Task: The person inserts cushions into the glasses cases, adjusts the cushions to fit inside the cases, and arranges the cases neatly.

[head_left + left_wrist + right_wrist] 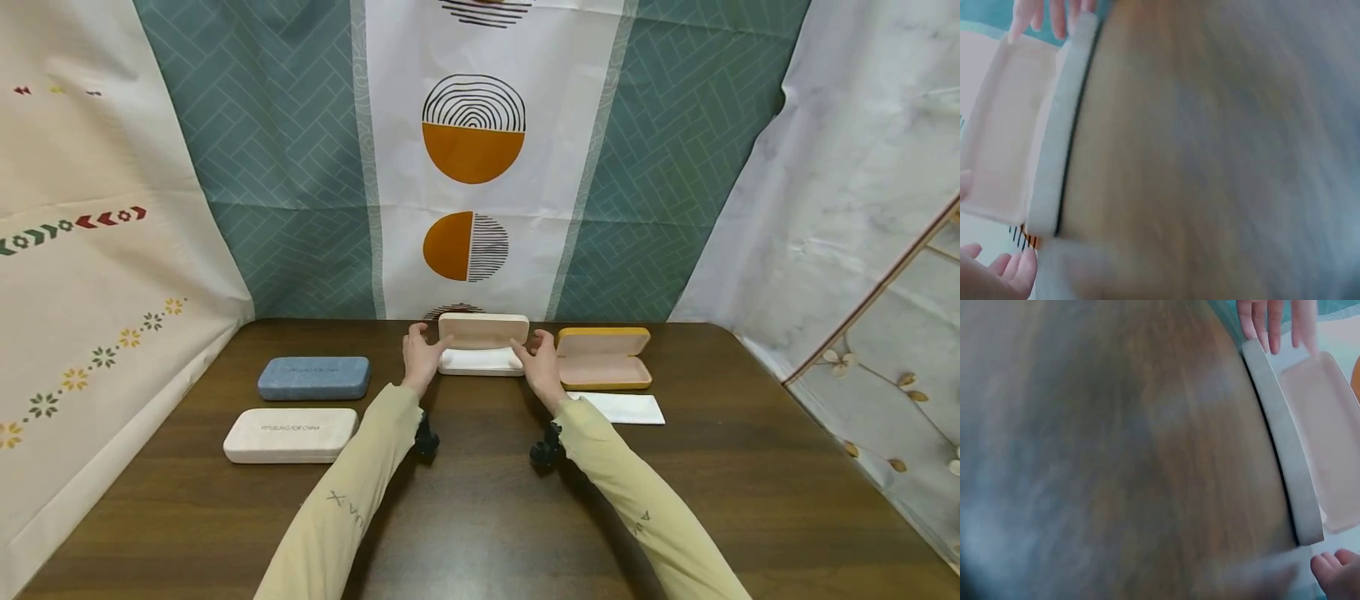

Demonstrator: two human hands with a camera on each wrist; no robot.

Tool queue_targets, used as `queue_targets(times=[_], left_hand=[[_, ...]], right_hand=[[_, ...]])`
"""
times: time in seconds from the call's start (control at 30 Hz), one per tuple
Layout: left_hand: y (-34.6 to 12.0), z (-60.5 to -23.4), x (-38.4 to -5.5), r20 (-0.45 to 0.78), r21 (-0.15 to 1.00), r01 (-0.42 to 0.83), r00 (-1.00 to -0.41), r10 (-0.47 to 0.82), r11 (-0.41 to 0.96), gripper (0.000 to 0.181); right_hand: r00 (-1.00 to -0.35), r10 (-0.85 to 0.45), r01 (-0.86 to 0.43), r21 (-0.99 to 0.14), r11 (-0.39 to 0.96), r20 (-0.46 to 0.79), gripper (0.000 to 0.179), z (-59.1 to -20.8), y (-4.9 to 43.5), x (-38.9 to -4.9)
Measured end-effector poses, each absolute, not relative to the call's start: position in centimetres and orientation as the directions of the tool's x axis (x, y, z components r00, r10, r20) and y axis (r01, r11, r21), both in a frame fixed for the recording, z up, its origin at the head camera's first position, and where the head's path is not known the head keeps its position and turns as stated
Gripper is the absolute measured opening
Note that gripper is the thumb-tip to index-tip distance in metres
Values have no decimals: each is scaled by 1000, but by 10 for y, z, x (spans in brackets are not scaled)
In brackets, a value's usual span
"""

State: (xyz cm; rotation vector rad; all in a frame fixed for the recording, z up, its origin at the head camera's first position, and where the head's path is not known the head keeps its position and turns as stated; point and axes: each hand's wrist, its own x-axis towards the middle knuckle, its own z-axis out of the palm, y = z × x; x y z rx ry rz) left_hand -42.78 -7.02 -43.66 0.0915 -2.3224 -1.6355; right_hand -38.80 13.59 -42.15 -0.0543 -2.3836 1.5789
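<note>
An open white glasses case stands at the back of the table, its lid raised and its pale pink lining showing. A white cloth lies in its base. My left hand is at the left end of the case, thumb by the lid's edge and fingers spread loosely beside it. At the right end, my right hand mirrors this, its thumb overlapping the lid's edge in the head view. Both wrist views show the fingers of each hand apart around the ends of the case.
Right of the hands is an open yellow glasses case, with a folded white cloth in front of it. A closed blue case and a closed white case lie on the left. Patterned curtains hang behind the wooden table.
</note>
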Motion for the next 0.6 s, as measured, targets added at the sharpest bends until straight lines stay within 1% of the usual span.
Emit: queue_targets(times=[0.03,0.1,0.17,0.27,0.4,0.6], left_hand=[[-67,-423,-416,153,943,81,-967,-203,323,64],[-64,-412,-406,144,957,92,-974,-174,275,67],[-61,-406,-402,129,965,90,-981,-146,246,68],[-58,-404,-401,115,977,90,-986,-123,194,67],[-53,-401,-401,112,982,90,-986,-126,166,63],[-47,-401,-398,132,984,100,-965,-227,149,51]], right_hand=[[-961,186,-119,-914,389,204,65,-421,135,-388],[-965,177,-117,-921,372,195,73,-419,133,-389],[-971,155,-116,-922,369,184,78,-418,132,-389],[-981,102,-115,-917,381,165,81,-416,131,-389],[-985,86,-105,-923,369,147,76,-415,129,-389],[-967,192,-98,-940,327,168,61,-414,123,-391]])
